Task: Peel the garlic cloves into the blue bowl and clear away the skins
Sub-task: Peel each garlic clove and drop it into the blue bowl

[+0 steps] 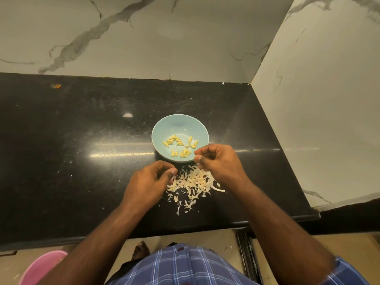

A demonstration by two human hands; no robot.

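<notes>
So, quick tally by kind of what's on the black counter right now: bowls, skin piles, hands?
Pale blue round ceramic bowl, holding yellowish peeled garlic cloves: 1
Loose pile of papery white garlic skins: 1
Bare hands, left hand and right hand: 2
Total: 4

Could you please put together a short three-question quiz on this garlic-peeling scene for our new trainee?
1. True or false: the peeled cloves lie inside the blue bowl.
2. Where is the pile of skins? A) in the bowl B) on the counter, nearer the person than the bowl C) on the floor
3. Which hand reaches closer to the bowl's rim?

Key: 1 true; 2 B; 3 the right hand, not the left hand.
</notes>
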